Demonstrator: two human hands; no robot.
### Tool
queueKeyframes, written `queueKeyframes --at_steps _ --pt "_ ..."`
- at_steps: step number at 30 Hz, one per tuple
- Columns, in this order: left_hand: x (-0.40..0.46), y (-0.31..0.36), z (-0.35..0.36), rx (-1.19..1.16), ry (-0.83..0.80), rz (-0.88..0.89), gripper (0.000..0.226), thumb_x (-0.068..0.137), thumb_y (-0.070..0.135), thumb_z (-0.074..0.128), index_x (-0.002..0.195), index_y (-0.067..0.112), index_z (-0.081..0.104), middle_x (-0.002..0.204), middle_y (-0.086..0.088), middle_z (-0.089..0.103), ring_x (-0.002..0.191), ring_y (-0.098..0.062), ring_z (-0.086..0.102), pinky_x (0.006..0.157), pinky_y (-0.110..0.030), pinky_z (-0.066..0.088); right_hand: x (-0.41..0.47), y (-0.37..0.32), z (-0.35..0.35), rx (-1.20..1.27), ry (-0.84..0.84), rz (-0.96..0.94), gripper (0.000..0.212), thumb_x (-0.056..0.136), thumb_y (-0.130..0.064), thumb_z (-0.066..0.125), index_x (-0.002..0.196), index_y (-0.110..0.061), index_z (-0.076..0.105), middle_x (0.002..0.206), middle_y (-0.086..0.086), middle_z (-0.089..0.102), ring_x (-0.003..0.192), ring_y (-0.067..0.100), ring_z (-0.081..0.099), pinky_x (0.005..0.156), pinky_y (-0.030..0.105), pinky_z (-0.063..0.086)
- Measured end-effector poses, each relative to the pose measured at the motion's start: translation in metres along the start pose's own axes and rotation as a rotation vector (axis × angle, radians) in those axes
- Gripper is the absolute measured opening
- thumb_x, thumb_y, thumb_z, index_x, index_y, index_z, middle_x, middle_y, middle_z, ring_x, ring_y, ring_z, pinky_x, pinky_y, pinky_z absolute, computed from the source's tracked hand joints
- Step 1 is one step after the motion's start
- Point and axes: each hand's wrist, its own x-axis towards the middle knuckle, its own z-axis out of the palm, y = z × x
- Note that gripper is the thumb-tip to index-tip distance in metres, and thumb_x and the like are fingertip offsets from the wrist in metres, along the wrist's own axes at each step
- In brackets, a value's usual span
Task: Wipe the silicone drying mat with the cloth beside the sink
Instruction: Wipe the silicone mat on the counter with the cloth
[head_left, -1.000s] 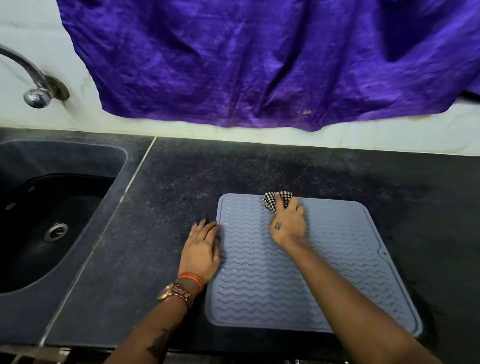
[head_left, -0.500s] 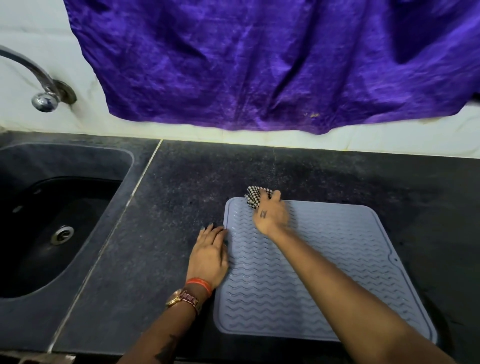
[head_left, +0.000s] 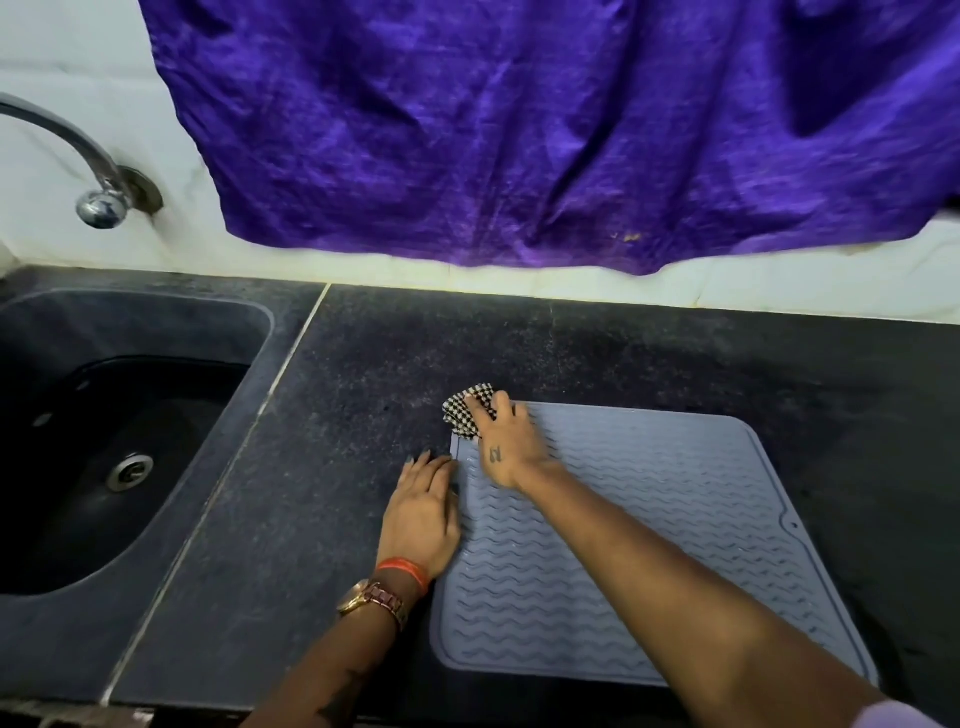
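Head view: sink (head_left: 130, 415) left of mat (head_left: 649, 545), purple fabric (head_left: 519, 130) behind

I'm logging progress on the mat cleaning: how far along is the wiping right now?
Done: the checkered cloth is picked up and in use. In hand: the right hand presses it at the far left corner of the grey silicone drying mat, partly over the edge onto the countertop, while the left hand steadies the mat's left edge. Left: whether the rest has been wiped cannot be told.
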Motion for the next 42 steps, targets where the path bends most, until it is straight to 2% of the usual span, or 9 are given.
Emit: queueKeyframes --at_steps 3,6,10,15,19,22,31,37,42 --pt "-0.001 0.000 -0.001 0.002 -0.011 -0.008 0.044 0.091 0.015 0.041 0.134 0.008 0.044 0.140 -0.011 0.046 0.137 -0.024 0.032 0.116 -0.025 0.002 0.006 0.003 -0.013 0.077 -0.039 0.012 0.062 0.092 -0.018 0.047 0.146 -0.022 0.018 0.137 0.014 0.023 0.118 0.034 0.036 0.104 0.042 0.038" --pt "-0.001 0.001 -0.003 -0.006 -0.006 -0.022 0.049 0.086 0.018 0.035 0.133 0.005 0.045 0.137 -0.015 0.049 0.134 -0.027 0.037 0.116 -0.030 0.008 -0.013 -0.009 -0.008 0.140 0.062 0.047 0.057 0.090 -0.022 0.048 0.143 -0.021 0.026 0.131 0.015 0.032 0.112 0.033 0.042 0.094 0.041 0.042" --pt "-0.001 0.003 -0.004 -0.021 0.006 -0.065 0.052 0.084 0.017 0.034 0.134 0.002 0.042 0.137 -0.019 0.047 0.132 -0.032 0.038 0.115 -0.033 0.011 -0.037 -0.026 0.012 0.096 0.110 -0.019 0.063 0.088 -0.015 0.046 0.145 -0.018 0.021 0.136 0.017 0.029 0.116 0.034 0.035 0.098 0.041 0.037" --pt "-0.002 0.005 -0.007 -0.046 0.029 -0.063 0.051 0.087 0.017 0.032 0.134 0.002 0.040 0.138 -0.019 0.046 0.133 -0.031 0.038 0.116 -0.035 0.014 -0.041 -0.025 -0.003 0.212 0.105 0.060 0.057 0.089 -0.016 0.047 0.143 -0.018 0.027 0.133 0.016 0.032 0.115 0.034 0.041 0.095 0.042 0.040" --pt "-0.002 0.006 -0.008 -0.077 0.067 -0.082 0.052 0.092 0.029 0.025 0.133 0.001 0.041 0.137 -0.018 0.047 0.132 -0.030 0.038 0.116 -0.035 0.015 -0.068 -0.031 0.017 0.141 0.126 0.016 0.061 0.088 -0.014 0.045 0.144 -0.022 0.022 0.138 0.013 0.027 0.118 0.032 0.034 0.093 0.042 0.043" --pt "-0.003 0.007 -0.010 -0.085 0.070 -0.069 0.060 0.090 0.037 0.017 0.132 0.001 0.042 0.136 -0.017 0.048 0.130 -0.029 0.040 0.116 -0.036 0.016 -0.058 -0.025 0.006 0.169 0.090 -0.020 0.058 0.087 -0.013 0.049 0.140 -0.023 0.030 0.133 0.012 0.032 0.114 0.032 0.039 0.091 0.043 0.046" --pt "-0.002 0.005 -0.008 -0.100 0.056 -0.099 0.051 0.092 0.030 0.025 0.133 0.004 0.042 0.136 -0.016 0.048 0.131 -0.029 0.038 0.116 -0.036 0.017 -0.089 -0.006 0.014 0.101 0.132 -0.118 0.064 0.087 -0.009 0.049 0.141 -0.034 0.027 0.133 0.005 0.033 0.114 0.027 0.037 0.085 0.038 0.046" --pt "-0.005 0.005 -0.012 -0.181 0.054 -0.097 0.064 0.088 0.043 0.019 0.132 0.004 0.043 0.136 -0.015 0.048 0.131 -0.028 0.038 0.116 -0.036 0.017 -0.120 -0.002 0.022 0.137 0.175 -0.135 0.059 0.088 -0.013 0.044 0.140 -0.036 0.030 0.136 0.007 0.036 0.117 0.026 0.038 0.092 0.040 0.043" --pt "-0.006 0.004 -0.012 -0.269 0.046 -0.151 0.055 0.090 0.039 0.027 0.133 0.008 0.043 0.138 -0.015 0.047 0.134 -0.027 0.035 0.117 -0.039 0.018 -0.117 0.000 0.013 0.173 0.157 -0.172 0.059 0.088 -0.009 0.045 0.138 -0.035 0.033 0.131 0.003 0.036 0.114 0.023 0.037 0.090 0.038 0.045"
